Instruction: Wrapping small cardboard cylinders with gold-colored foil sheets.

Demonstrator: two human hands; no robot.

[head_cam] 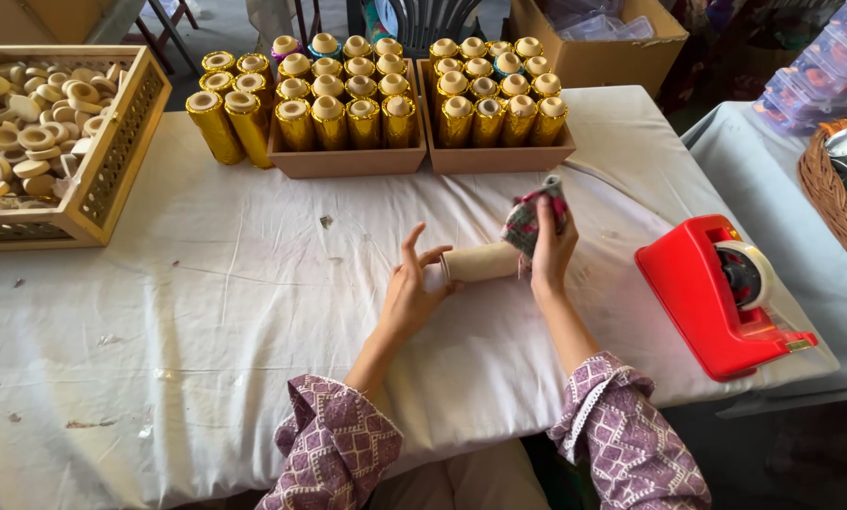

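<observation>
White cloth covers the counter, creased and lightly stained. Along the upper middle of the frame stand two shallow brown trays packed with gold-wrapped tubes, and a few more gold tubes stand loose just left of them. At the upper left sits a lattice-sided wooden box full of pale round caps. A red tape dispenser rests at the right of the frame, well apart from the hands, with a wicker basket beyond it at the right edge.

Both forearms, in purple patterned sleeves, rise from the bottom edge toward the centre. The left hand is spread — fingers splayed and loose, palm against the left end of a plain cardboard tube lying on its side at mid-frame. The right hand has its grip closed around a bunched piece of patterned fabric at the tube's right end — fingers curled over it.
</observation>
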